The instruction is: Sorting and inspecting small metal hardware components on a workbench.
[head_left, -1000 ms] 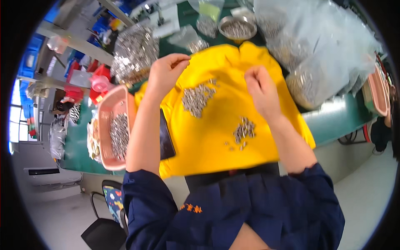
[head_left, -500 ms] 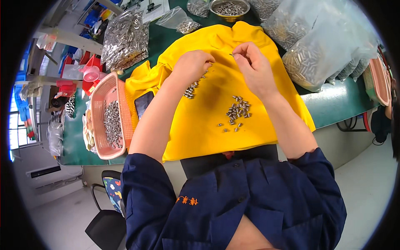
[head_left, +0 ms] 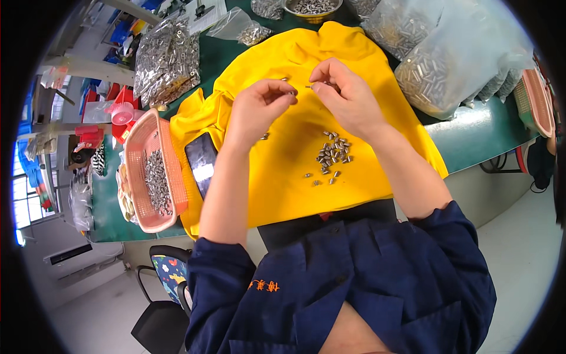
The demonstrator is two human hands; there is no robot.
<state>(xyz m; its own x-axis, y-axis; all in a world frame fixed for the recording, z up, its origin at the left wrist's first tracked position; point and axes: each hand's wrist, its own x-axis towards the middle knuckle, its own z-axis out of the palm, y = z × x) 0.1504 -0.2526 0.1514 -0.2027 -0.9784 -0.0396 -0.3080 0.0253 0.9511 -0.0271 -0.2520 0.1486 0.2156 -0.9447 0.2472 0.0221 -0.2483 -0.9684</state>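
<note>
Both my hands are raised over a yellow cloth point(head_left: 283, 194) spread on the green table. My right hand point(head_left: 351, 103) pinches a thin dark metal pin, its tip pointing left. Facing it, my left hand point(head_left: 253, 115) has thumb and forefinger curled close around a small metal piece, too small to make out. Just beyond the left fingertips, a metal part point(head_left: 285, 79) lies on the cloth. Below my right hand sits a loose pile of short metal cylinders point(head_left: 333, 150). A few more cylinders point(head_left: 265, 136) show beside my left wrist, which partly covers that spot.
A dark phone point(head_left: 202, 162) and a pink basket point(head_left: 151, 221) of metal parts are at the left. Bags of metal parts point(head_left: 168, 62) stand far left, with larger bags point(head_left: 427, 85) at the right. A metal bowl point(head_left: 312, 15) stands at the far edge.
My left hand has turned and moved slightly down, covering most of the cylinders near its wrist. My right hand has moved left and a little down, bringing the pin closer to the left fingertips.
</note>
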